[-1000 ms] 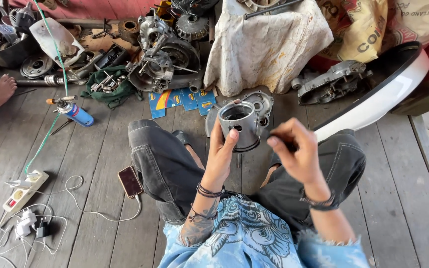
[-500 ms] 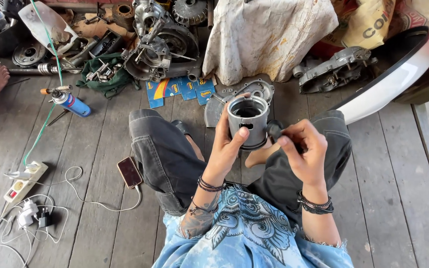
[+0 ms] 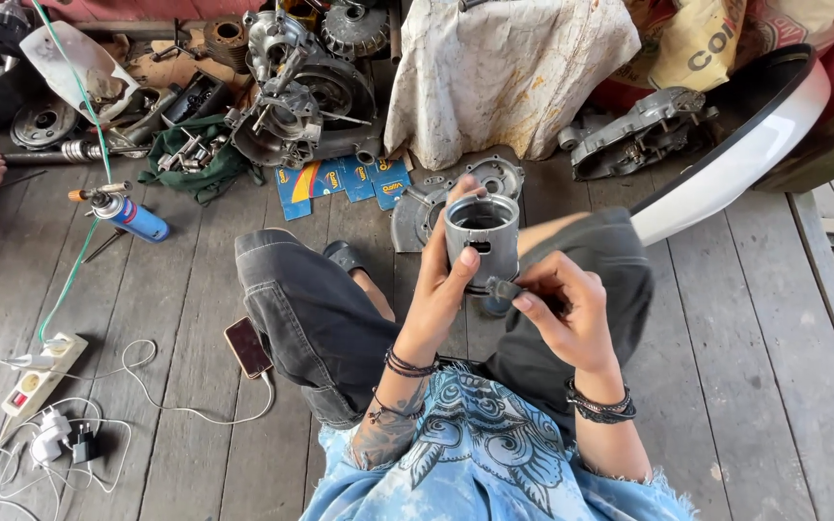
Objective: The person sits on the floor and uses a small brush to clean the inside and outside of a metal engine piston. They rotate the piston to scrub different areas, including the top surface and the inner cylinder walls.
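- A seated person's left hand (image 3: pixel 441 289) is wrapped around an upright grey metal piston (image 3: pixel 482 238), thumb on its near wall, above the lap.
- The right hand (image 3: pixel 562 311) pinches a small dark part (image 3: pixel 501 289) against the piston's lower skirt, just beside the thumb.
- Best done by holding the piston steady and pressing squarely.
- An engine case (image 3: pixel 301 106) sits well beyond.

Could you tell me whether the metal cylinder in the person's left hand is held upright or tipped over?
Upright: the left hand holds the grey metal cylinder with its open mouth facing up, showing a dark hollow inside.
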